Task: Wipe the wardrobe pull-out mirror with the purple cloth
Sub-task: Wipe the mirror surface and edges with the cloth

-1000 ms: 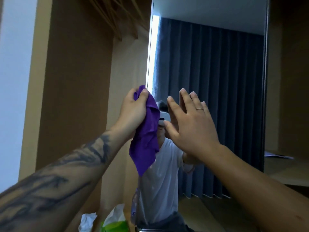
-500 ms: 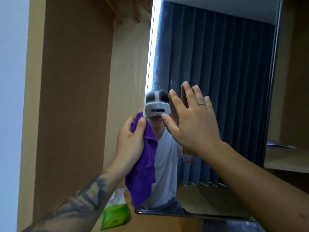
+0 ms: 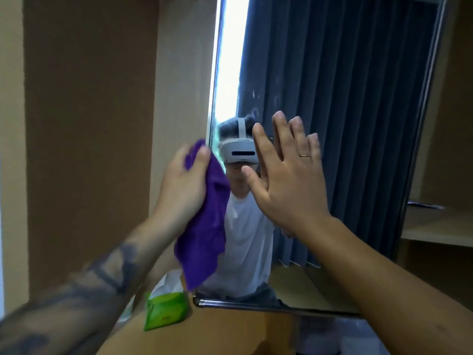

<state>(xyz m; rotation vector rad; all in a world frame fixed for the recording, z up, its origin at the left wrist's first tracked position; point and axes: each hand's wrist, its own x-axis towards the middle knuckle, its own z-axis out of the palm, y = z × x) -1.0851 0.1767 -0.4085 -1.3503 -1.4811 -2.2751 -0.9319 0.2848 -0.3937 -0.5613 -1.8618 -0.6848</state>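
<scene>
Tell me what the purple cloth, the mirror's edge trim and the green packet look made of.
Purple cloth: soft, matte, fuzzy fabric, probably microfibre; it drapes in limp folds from the left hand.
Mirror's bottom edge trim: shiny silver strip, likely polished metal, though it could be plastic.
Green packet: glossy, crinkled plastic film, with white tissue sticking out.

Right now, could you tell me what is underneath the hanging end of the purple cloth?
Below the purple cloth, held by the left hand, a green pack with white tissue rests on the wooden surface. The cloth hides the mirror edge behind it.
</scene>
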